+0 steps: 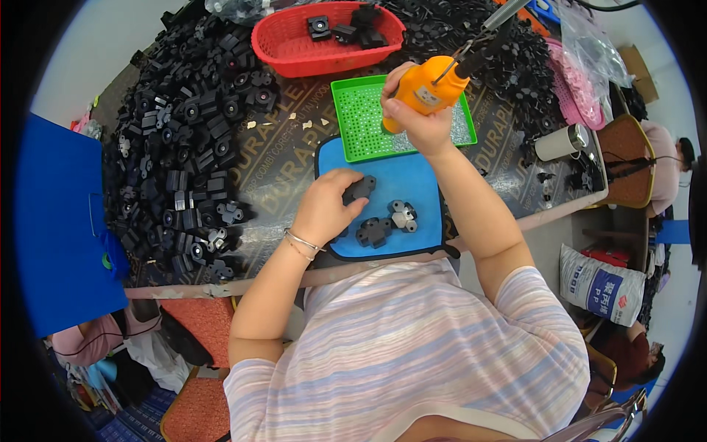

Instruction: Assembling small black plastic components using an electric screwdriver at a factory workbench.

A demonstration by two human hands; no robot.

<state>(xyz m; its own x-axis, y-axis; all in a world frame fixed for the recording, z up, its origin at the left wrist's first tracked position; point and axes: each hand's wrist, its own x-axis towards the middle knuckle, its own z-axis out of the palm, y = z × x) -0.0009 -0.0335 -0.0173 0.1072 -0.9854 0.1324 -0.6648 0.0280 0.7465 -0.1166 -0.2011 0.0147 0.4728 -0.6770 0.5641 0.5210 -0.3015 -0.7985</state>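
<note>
Over a green mesh tray (353, 157), my right hand (423, 121) is wrapped round an orange electric screwdriver (434, 85) that hangs from above. The tool's lower end points down into the tray, where small silvery pieces lie. On a blue mat (420, 177) in front of me, my left hand (331, 200) has its fingers curled round a black plastic part (361, 189). Beside it on the mat lie another black part (374, 232) and a part with a silvery face (403, 215). My left fingertips are partly hidden by the hand.
A large heap of black parts (191, 125) covers the table's left side. At the back stands a red basket (272, 62) with several black parts. More small black pieces (508, 81) spread at the back right, near a white cylindrical bottle (561, 143). Other people sit at both sides.
</note>
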